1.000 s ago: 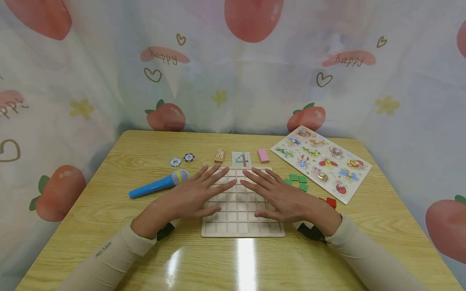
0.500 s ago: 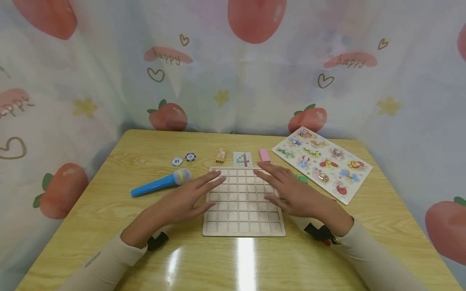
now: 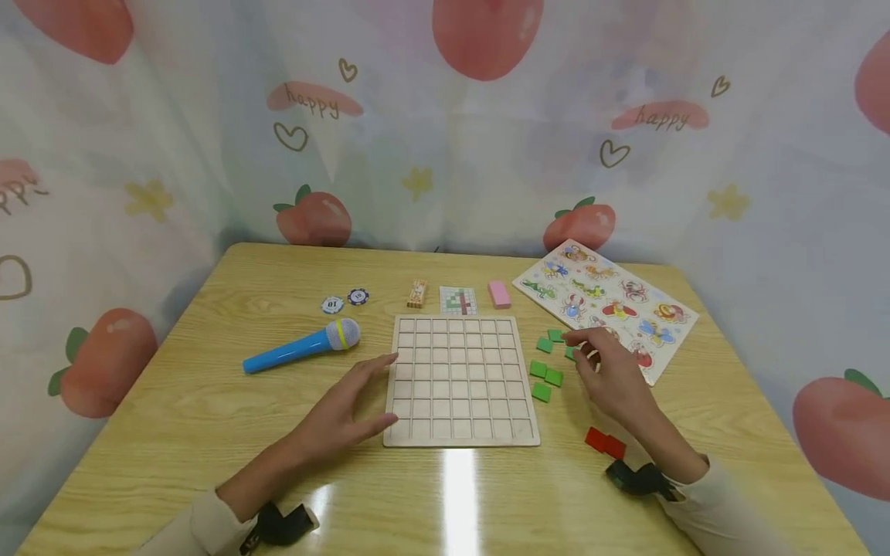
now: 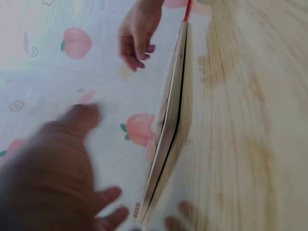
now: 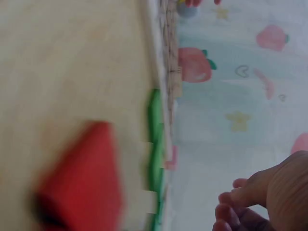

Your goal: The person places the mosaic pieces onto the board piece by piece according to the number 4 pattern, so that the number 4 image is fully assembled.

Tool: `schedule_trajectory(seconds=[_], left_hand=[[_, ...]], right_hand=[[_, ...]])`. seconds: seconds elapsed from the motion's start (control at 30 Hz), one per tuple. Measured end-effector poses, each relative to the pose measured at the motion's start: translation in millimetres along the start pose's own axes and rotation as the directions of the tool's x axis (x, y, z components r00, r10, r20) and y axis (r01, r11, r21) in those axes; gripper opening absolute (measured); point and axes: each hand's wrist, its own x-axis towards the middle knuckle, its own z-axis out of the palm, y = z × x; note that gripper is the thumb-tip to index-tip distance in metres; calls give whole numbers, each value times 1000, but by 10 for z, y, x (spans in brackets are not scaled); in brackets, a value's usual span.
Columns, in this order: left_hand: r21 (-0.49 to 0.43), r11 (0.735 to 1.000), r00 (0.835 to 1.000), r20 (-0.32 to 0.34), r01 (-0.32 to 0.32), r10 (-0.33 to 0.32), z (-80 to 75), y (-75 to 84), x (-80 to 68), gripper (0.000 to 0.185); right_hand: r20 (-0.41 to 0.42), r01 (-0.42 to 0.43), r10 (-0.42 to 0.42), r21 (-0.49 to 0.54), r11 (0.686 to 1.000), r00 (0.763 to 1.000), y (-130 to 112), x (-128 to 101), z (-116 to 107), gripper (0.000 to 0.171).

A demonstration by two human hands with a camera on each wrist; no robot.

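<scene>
A square wooden grid board [image 3: 460, 380] lies in the middle of the table in the head view. Beside its left edge is my left hand [image 3: 330, 425], thumb and fingers spread apart; contact with the rim cannot be told. Several green square tiles [image 3: 541, 392] lie to the right of the board. Over the far ones hovers my right hand [image 3: 617, 386], fingers loosely bent and partly covering a tile. In the right wrist view nothing shows between the fingers of that hand [image 5: 269, 192]. Two red tiles [image 3: 605, 442] lie nearer, close to the right wrist.
A blue toy microphone [image 3: 299, 349] and two poker chips [image 3: 333, 304] lie left. Behind the board are a small patterned box [image 3: 417, 293], a grid pattern card [image 3: 458, 300] and a pink block [image 3: 499, 294]. An insect puzzle board [image 3: 612, 297] lies at the back right.
My hands have parted from above the grid board. The left moved left and nearer to its side; the right moved right over the green tiles, its fingers now bent. The red tiles came into view.
</scene>
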Motion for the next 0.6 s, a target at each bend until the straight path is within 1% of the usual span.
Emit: schedule_trajectory(seconds=[0.07, 0.1, 0.2, 0.3, 0.37, 0.43, 0.6], left_hand=[[104, 994, 998, 56, 25, -31, 18, -47, -27, 102], [138, 990, 996, 78, 37, -48, 23, -66, -35, 110], [201, 979, 991, 115, 37, -62, 27, -80, -32, 128], [250, 968, 986, 151, 26, -65, 40, -64, -31, 140], [291, 956, 983, 168, 21, -73, 36, -57, -41, 145], [315, 949, 982, 174, 12, -70, 36, -56, -45, 146], [362, 932, 985, 166, -10, -54, 56, -65, -39, 145]], right_hand=[[41, -70, 70, -9, 997, 997, 28, -78, 73, 27], [51, -103, 103, -9, 995, 993, 41, -107, 103, 28], [56, -189, 191, -31, 981, 980, 93, -106, 141, 31], [48, -244, 247, -65, 968, 968, 173, -105, 160, 36], [46, -258, 263, -82, 963, 964, 224, -106, 198, 38], [47, -250, 255, -96, 963, 966, 267, -103, 225, 40], [50, -222, 230, -120, 968, 972, 338, -75, 246, 35]])
